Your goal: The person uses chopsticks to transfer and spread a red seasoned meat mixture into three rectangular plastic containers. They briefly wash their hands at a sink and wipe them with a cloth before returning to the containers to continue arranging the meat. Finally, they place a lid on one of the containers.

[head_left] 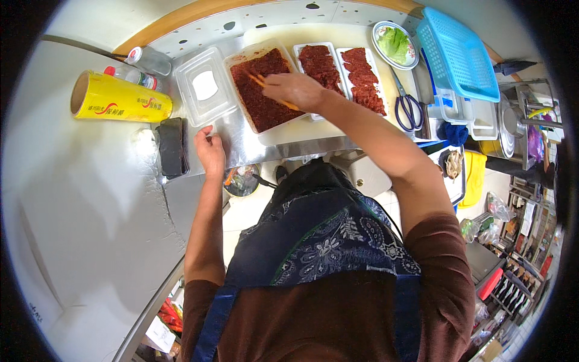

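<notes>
My right hand (291, 92) is shut on a pair of wooden chopsticks (256, 79), whose tips reach into dark red marinated meat (262, 111). The meat fills much of a clear plastic container (235, 59) on a pale cutting board (312, 135). Just right of my right hand, two white trays (384, 90) hold rows of red meat slices (362, 79), partly hidden by my forearm. My left hand (211, 151) rests at the steel counter's front edge, fingers loosely curled with nothing visible in them. Its fingertips lie close to a clear plastic lid (203, 83).
Left of the lid stand a yellow cling-film roll (122, 97), bottles (151, 61) and a dark phone-like case (172, 147). To the right are a lettuce plate (394, 45), scissors (402, 102), a knife (424, 83) and a blue basket (461, 59). A bin (242, 181) sits below the counter.
</notes>
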The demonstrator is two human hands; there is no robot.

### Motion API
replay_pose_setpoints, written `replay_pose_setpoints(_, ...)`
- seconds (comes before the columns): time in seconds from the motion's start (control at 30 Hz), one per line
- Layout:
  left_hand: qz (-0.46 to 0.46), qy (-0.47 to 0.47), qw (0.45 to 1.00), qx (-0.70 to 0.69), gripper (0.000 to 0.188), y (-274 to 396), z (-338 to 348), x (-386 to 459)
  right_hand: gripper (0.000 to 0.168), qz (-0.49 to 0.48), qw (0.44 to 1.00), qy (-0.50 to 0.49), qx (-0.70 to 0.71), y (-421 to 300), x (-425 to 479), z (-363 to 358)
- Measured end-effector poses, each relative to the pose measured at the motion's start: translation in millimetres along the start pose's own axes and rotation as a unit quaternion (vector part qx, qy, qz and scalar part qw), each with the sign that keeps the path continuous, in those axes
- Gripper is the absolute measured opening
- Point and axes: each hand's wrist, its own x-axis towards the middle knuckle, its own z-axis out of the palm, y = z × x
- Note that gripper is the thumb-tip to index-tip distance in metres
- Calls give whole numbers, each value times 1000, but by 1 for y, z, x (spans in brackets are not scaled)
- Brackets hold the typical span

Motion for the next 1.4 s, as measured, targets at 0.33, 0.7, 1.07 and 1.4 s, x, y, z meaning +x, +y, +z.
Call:
replay_pose_setpoints(0.33, 18, -32, 974, 223, 51, -44, 0, 112, 8, -35, 980, -173, -90, 9, -8, 0)
replay_pose_setpoints(0.7, -167, -76, 983, 9, 46, -16, 3, 147, 32, 90, 994, 27, -47, -31, -46, -47)
replay_pose_setpoints(1.07, -129, -102, 883, -440, 27, 111, -90, 67, 19, 386, 879, 237, 149, -88, -93, -68)
replay_pose_setpoints(1.4, -256, -116, 749, -600, 38, 89, -78, 20, 13, 264, 955, 126, 53, -59, -77, -29)
